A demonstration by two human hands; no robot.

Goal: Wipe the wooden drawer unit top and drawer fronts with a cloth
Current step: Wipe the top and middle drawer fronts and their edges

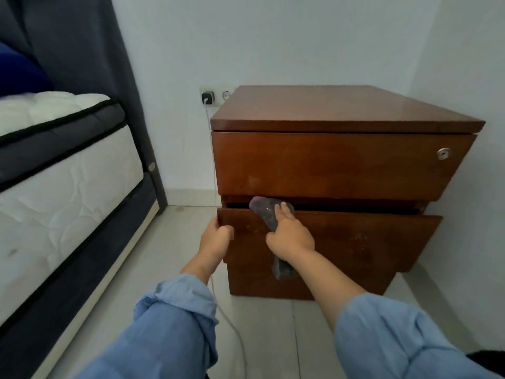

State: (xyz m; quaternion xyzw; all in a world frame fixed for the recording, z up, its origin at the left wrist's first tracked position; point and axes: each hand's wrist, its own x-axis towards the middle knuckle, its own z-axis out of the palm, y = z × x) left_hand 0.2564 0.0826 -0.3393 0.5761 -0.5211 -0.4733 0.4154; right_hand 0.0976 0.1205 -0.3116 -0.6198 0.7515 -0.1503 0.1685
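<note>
— Start at the left edge. What is over there?

— A bed, with a white quilted mattress (62,192) on a dark base, and a dark curtain (82,50) hanging behind it. A black charger (207,97) sits in a wall socket just left of the unit, and its white cable (218,302) runs down to the tiled floor (164,263) and passes beside the left forearm.

— And the hands?

— The left hand (216,237) is curled closed around the left end of the middle drawer front (355,242), fingers wrapped over that corner. The right hand (289,236) is closed on a dark purplish cloth (263,207), pressing it against the top edge of the same drawer front, a little right of the left hand. One end of the cloth sticks out above the fingers over the gap; the other end hangs below the wrist. Both forearms come out of rolled light-blue sleeves (175,324).

— How does the drawer stand?

— Pulled out somewhat, with a dark gap showing along its top, under the upper drawer (341,165).

— And the rest of the wooden drawer unit (347,110)?

— It stands on the floor in the corner against the white walls, its top bare and glossy. The upper drawer is pushed in and carries a round metal lock (443,153) near its right end. A lower panel shows beneath the middle drawer.
</note>
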